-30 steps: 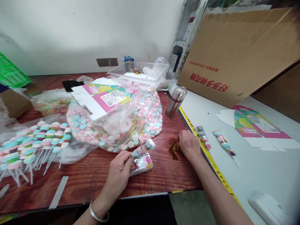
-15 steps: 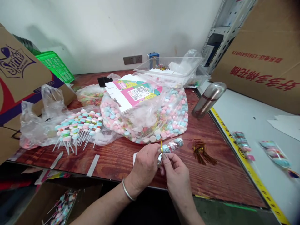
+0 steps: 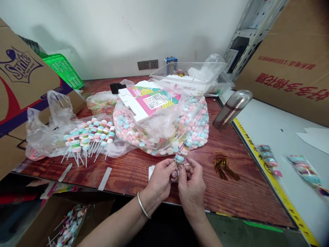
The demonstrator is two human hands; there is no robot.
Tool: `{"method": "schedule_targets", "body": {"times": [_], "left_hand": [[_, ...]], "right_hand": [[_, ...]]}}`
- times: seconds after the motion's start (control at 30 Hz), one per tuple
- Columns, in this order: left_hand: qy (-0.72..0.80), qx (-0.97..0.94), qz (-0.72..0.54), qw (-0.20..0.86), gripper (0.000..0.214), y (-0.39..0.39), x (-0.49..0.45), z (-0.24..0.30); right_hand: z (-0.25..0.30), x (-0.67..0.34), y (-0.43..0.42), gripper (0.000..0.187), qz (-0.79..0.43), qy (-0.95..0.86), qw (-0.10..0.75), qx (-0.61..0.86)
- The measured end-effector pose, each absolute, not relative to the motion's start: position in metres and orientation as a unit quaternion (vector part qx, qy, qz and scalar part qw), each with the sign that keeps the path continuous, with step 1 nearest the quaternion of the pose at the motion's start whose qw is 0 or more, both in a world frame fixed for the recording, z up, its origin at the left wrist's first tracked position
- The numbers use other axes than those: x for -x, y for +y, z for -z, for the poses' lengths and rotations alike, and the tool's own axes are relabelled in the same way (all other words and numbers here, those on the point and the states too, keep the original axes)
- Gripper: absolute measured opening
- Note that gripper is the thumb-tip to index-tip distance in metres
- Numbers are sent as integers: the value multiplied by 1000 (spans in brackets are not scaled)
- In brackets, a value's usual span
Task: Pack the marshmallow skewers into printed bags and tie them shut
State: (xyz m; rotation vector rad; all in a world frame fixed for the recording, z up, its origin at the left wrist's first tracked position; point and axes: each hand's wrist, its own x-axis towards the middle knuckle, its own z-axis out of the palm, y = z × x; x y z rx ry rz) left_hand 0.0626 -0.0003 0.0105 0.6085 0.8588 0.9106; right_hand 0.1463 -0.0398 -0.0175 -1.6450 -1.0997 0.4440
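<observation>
My left hand (image 3: 161, 176) and my right hand (image 3: 191, 180) meet over the front of the wooden table (image 3: 133, 171). Both pinch the lower end of a wrapped candy stick (image 3: 183, 151), which stands nearly upright between the fingertips. A silver bangle (image 3: 142, 206) sits on my left wrist. Just behind the hands lies a big clear bag of pastel candies (image 3: 164, 127). A small pile of gold twist ties (image 3: 224, 166) lies to the right of my right hand.
Unwrapped candy sticks (image 3: 87, 137) lie on plastic at left. A steel flask (image 3: 231, 109) leans at the table edge. Two wrapped sticks (image 3: 267, 156) lie on the white table at right. Cardboard boxes (image 3: 23, 89) flank both sides, one open box (image 3: 61, 223) below.
My right hand left the gold ties and came to the candy stick in my left hand. The stick has turned from lying sideways to nearly upright. The view swung left.
</observation>
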Motion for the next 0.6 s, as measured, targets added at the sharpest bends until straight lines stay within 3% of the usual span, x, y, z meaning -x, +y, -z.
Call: {"method": "schedule_targets", "body": {"times": [0.1,0.23,0.3,0.5,0.6], "left_hand": [[412,-394,-409,713,25,-2,-57,-9],[435,-682,-397,433,18,-4,-47,-8],[435,-729,-385,361,21,-5,-45,-8],[456,-690,-399,397,24,-7,-49,-11],[422,-660,-410,467,25,-7,-49,-14]], "right_hand": [[15,-151,-41,18,-119,-533,478,688],[13,-157,-44,23,-71,-581,452,673],[11,-157,-45,21,-72,-601,451,656],[4,-152,-45,20,-143,-552,498,654],[4,-151,-47,20,-185,-512,508,667]]}}
